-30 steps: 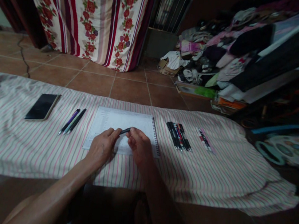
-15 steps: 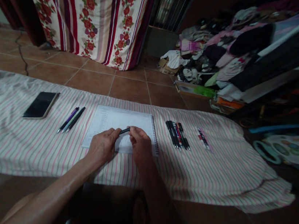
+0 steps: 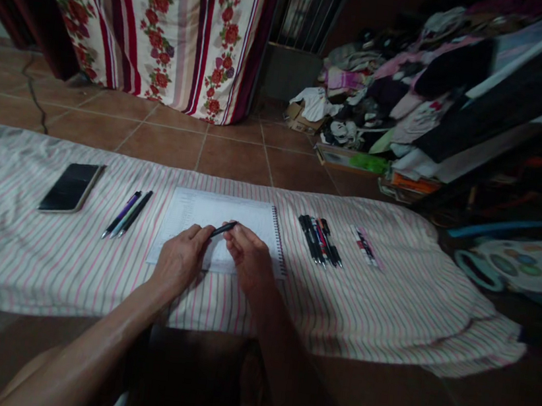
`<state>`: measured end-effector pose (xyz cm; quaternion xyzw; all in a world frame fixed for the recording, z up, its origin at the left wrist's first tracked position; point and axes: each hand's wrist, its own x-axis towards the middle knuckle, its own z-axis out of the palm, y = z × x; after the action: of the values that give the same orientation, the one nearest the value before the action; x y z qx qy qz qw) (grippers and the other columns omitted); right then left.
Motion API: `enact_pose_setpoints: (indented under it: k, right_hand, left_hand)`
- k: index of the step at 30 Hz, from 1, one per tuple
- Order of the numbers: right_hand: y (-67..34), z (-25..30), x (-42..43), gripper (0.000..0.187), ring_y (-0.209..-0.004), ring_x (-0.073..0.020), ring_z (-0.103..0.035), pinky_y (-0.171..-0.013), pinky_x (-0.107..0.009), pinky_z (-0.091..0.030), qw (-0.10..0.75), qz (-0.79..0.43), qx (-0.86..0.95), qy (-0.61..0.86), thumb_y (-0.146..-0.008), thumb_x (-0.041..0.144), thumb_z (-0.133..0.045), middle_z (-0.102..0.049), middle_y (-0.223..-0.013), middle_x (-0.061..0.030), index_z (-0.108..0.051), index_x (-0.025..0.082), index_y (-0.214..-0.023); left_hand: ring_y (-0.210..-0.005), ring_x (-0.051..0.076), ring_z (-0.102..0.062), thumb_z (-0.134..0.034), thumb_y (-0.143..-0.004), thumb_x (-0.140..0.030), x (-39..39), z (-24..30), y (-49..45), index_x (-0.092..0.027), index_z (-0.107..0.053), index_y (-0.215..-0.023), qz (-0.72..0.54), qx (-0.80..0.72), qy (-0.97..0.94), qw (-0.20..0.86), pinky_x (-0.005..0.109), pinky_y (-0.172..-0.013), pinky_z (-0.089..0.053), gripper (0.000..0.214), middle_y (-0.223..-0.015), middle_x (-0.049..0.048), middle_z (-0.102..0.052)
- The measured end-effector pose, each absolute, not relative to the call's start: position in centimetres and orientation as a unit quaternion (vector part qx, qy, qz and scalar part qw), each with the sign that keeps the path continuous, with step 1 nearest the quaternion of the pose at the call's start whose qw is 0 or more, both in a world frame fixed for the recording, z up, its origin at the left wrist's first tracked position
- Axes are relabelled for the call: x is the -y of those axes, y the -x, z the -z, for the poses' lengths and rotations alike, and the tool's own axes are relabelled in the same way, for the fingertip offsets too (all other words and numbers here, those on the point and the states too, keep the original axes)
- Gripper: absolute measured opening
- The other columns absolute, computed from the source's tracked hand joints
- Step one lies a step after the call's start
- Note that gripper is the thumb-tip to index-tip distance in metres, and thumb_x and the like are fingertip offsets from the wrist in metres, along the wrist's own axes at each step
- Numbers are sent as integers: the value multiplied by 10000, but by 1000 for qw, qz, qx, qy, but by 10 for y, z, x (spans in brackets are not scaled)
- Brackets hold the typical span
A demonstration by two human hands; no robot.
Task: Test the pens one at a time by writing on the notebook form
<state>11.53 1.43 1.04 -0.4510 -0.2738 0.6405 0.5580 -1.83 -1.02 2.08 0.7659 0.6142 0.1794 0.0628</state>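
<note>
A: Where did we find the black pen [image 3: 222, 229]?

B: Between the two hands, above the page of the spiral notebook [image 3: 230, 207]. The left hand [image 3: 180, 259] was closed around one end; the other end sloped up toward the right hand [image 3: 252, 262].

A: And the right hand itself?

B: Its fingers were half curled beside the pen's raised end. We could not tell whether they pinched it or merely lay alongside.

A: What had just changed?

B: Compared with half a second earlier, the raised end, previously covered by the right fingertips, stood exposed. We judged that the right hand had shifted or loosened its hold while the left steadied the pen, so the handling was probably unfinished.

A: What surrounded the hands?

B: Left of the left hand we noted three pens [image 3: 135, 214] side by side and, farther out, a smartphone [image 3: 71, 187]. Right of the right hand lay a close bundle of pens [image 3: 320, 241]; beyond it, a smaller pink-and-white group [image 3: 368, 247], apparently also pens, too blurred for us to count. Beneath the hands and all these items spread a striped cloth [image 3: 402, 300]. The outlying items kept their arrangement; neither hand touched them.
</note>
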Motion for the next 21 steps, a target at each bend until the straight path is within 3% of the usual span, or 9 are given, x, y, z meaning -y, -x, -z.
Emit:
enact_pose_setpoints:
  k: [5, 11, 21]
  right_hand:
    - [-113, -13, -14, 189, -676, -89, -602, -594, -169, -497, 563, -650, 236, 453, -630, 297, -728, -695, -851, -14, -696, 192, -784]
    - [-119, -14, -14, 212, -658, -71, -600, -550, -142, -491, 585, -639, 217, 449, -634, 259, -719, -699, -913, -16, -686, 188, -832]
    - [-118, -24, -15, 171, -626, -33, -590, -528, -84, -476, 567, -665, 190, 447, -688, 207, -658, -699, -928, -16, -681, 170, -853]
  left_hand:
    - [-806, 195, -594, -375, -923, -226, 11, -19, 15, -157, -531, -1168, -210, -605, -767, 45, 290, -683, -474, 299, -903, 64, -614]
    - [-839, 198, -603, -388, -912, -213, 10, -14, 13, -122, -541, -1153, -241, -597, -759, 101, 301, -742, -480, 300, -919, 74, -621]
    - [-762, 178, -595, -430, -888, -199, 9, -16, 11, -148, -589, -1055, -249, -612, -742, 114, 277, -690, -468, 236, -873, 52, -600]
